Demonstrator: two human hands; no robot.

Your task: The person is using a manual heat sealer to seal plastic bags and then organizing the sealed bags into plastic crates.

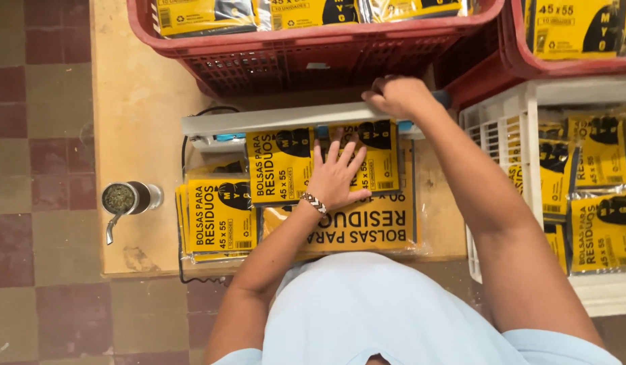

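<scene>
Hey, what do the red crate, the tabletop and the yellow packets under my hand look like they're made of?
Red crate: moulded plastic, judging by its lattice walls. Tabletop: pale wood or board, matte and stained. Yellow packets under the left hand: glossy clear film, showing glare, probably plastic.

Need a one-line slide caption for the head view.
Left hand flat on yellow packets, right hand pressing grey sealer bar.

The person wears a pale blue short-sleeved shirt (367,311), loose over the torso. Both forearms are bare. A black-and-white patterned woven bracelet (314,202) circles the left wrist.
</scene>
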